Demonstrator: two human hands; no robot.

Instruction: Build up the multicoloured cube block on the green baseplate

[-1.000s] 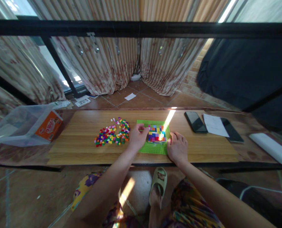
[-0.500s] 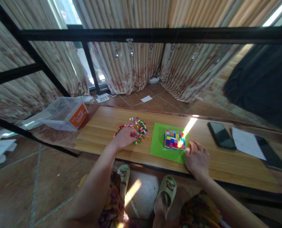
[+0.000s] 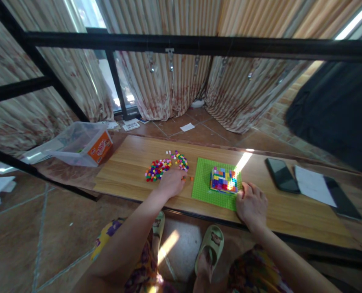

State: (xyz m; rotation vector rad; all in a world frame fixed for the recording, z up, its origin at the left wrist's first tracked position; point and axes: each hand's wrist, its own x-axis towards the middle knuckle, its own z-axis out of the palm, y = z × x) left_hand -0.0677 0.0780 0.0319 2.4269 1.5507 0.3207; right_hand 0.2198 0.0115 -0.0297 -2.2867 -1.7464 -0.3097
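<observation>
Left hand (image 3: 172, 183) lying against loose toy bricks (image 3: 158, 167)—pinch, can't tell | right hand (image 3: 252, 203) curling fingers at green studded baseplate's (image 3: 202, 179) edge, seemingly steadying it—grip, can't tell

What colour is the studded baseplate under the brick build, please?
The baseplate is bright green, seen best in the head view.

Bright green across the square studded plastic baseplate (image 3: 201, 179). Left of it, mixed red, pink, yellow on small plastic bricks (image 3: 158, 167).
</observation>
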